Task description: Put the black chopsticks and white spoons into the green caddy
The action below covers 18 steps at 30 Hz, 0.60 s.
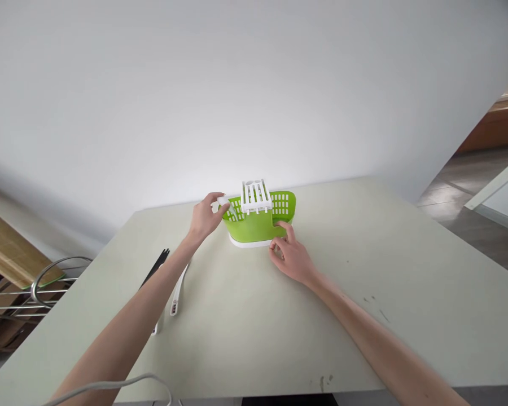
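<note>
A green utensil basket (256, 228) with perforated sides and a white base stands upright near the wall. Across its middle sits a slotted white rack (256, 197). At the basket's left end, my left hand (206, 217) is closed on a white spoon-like utensil (226, 203), whose lower part slants down inside the left compartment. My right hand (292, 255) is at the front right, its index finger hooked over the low cut-out edge and its other fingers curled. Black chopsticks (157, 265) and a white spoon (178, 293) lie beside my left forearm, which partly hides another white utensil (155, 328).
The pale tabletop (245, 327) meets a white wall (254, 101) behind the basket. A grey cable (110, 385) crosses the lower left. Beyond the table's left edge are a metal rack (38, 293) and a wooden board (17, 245).
</note>
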{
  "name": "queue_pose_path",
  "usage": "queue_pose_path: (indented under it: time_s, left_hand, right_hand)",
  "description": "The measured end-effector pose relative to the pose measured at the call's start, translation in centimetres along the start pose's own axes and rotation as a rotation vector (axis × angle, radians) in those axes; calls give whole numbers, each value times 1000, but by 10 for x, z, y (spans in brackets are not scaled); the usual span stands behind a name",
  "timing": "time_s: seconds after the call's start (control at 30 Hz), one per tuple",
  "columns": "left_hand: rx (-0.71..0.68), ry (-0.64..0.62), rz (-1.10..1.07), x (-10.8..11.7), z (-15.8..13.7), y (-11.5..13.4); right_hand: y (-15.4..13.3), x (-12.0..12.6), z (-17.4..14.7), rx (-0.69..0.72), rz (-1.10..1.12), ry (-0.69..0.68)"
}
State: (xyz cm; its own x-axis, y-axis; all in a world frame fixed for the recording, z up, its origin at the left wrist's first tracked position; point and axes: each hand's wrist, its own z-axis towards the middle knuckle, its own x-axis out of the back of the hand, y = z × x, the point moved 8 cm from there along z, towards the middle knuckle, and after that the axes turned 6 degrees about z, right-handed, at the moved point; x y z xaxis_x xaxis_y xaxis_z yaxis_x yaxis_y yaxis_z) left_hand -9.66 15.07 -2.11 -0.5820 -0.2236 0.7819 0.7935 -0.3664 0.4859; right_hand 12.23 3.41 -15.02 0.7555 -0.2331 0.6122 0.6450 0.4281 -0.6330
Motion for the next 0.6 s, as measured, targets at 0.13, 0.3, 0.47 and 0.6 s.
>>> queue_pose_path:
  time_s: [0.13, 0.3, 0.47, 0.6]
  left_hand:
    - [-37, 26, -42, 7, -5, 9]
    - [-99, 49, -79, 8, -8, 17]
    - [-74, 33, -92, 2, -9, 15]
    - [-43, -18, -72, 0, -14, 16]
  right_hand:
    - [0, 0, 0, 3, 12, 2]
    - [0, 0, 0, -1, 8, 2]
    - [0, 0, 0, 16, -12, 7]
    - [0, 0, -1, 21, -18, 8]
